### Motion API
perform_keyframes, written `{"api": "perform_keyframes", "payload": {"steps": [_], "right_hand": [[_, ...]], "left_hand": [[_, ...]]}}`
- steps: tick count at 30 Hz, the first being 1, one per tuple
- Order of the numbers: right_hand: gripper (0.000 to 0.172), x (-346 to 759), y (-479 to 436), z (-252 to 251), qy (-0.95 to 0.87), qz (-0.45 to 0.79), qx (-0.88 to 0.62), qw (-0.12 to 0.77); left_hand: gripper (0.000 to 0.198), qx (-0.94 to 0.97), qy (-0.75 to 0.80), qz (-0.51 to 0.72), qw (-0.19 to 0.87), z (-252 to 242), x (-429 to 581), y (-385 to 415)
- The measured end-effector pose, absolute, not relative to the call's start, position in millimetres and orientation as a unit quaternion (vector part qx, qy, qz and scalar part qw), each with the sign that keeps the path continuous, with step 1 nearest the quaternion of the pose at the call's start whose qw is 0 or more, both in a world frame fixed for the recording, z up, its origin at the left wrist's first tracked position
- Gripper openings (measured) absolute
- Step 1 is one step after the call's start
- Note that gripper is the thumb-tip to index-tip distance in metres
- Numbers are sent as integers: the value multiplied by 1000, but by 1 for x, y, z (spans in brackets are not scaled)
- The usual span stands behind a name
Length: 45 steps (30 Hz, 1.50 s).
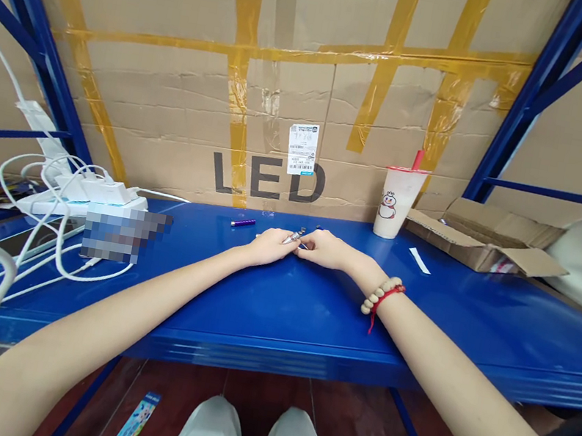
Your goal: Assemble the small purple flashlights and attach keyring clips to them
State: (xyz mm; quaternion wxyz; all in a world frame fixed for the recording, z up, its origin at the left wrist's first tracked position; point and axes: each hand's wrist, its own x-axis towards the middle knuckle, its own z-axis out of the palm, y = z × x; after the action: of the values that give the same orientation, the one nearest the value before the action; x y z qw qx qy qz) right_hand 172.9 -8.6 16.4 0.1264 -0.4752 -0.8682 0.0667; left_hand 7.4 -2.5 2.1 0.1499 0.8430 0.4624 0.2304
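The left hand and the right hand both pinch a silver pen just above the blue bench. If the grip is loose, I think it may slip and roll off.

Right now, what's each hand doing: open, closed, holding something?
Left hand: closed on a small silver pen-like tool.
Right hand: closed, pinching the same tool's other end.

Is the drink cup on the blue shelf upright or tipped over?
Upright: the cup stands on its base on the blue shelf, with the red straw sticking up from its top.
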Motion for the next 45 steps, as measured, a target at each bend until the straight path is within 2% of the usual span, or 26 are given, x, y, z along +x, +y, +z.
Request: {"api": "perform_keyframes", "payload": {"steps": [36, 45], "right_hand": [[19, 174, -3, 13, -871, 72, -472, 119], [17, 175, -1, 12, -869, 72, -474, 124]], "left_hand": [[32, 855, 448, 228, 126, 0, 7, 0], [38, 870, 434, 214, 91, -5, 7, 5]]}}
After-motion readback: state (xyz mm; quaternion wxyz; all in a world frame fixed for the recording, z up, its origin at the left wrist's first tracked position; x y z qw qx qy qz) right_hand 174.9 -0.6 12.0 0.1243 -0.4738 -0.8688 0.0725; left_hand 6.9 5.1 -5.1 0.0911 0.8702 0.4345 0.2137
